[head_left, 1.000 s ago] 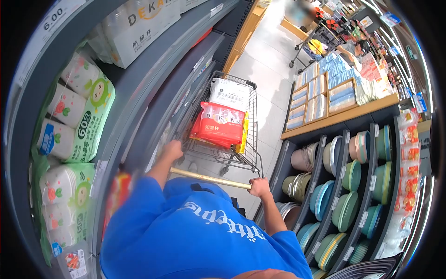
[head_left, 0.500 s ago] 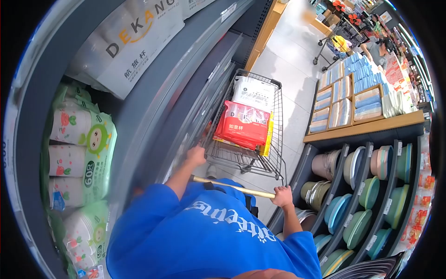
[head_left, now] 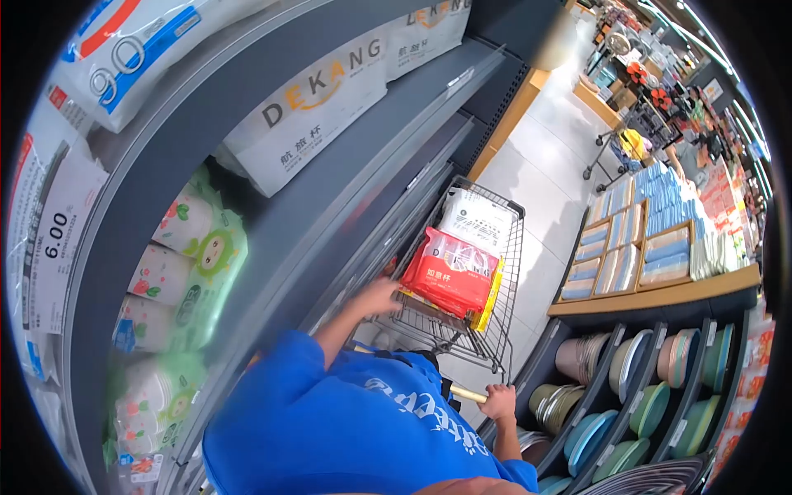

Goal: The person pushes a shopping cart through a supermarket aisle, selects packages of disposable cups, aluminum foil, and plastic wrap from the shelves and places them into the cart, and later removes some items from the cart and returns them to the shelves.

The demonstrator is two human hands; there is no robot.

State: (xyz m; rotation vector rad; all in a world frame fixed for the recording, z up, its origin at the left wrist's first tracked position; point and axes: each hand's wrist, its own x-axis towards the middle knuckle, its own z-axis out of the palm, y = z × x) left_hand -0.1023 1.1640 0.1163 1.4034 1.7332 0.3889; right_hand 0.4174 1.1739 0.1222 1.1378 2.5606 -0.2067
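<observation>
A wire shopping cart (head_left: 510,305) stands in front of me in the aisle. Inside it lie a red DEKANG pack (head_left: 454,276), a white pack (head_left: 477,219) behind that, and something yellow (head_left: 488,309) under the red one. My right hand (head_left: 498,403) is wrapped round the right end of the cart's pale handle (head_left: 468,393). Off the handle, my left hand (head_left: 379,298) is at the cart's near left corner, slightly blurred, its fingers stretched out and apparently holding nothing. The handle's left part is mostly hidden by my blue shirt.
Shelves at left carry white DEKANG packs (head_left: 318,107) and green-wrapped paper cups (head_left: 177,272); their edge runs close along the cart. At right, a rack holds basins (head_left: 590,437) below folded towels (head_left: 664,256). Farther off stand another cart (head_left: 606,157) and a person, partly visible.
My view has swung left, so shelves, cart and rack sit farther right and lower. My left hand has shifted toward the cart's basket; my right hand keeps its hold on the handle.
</observation>
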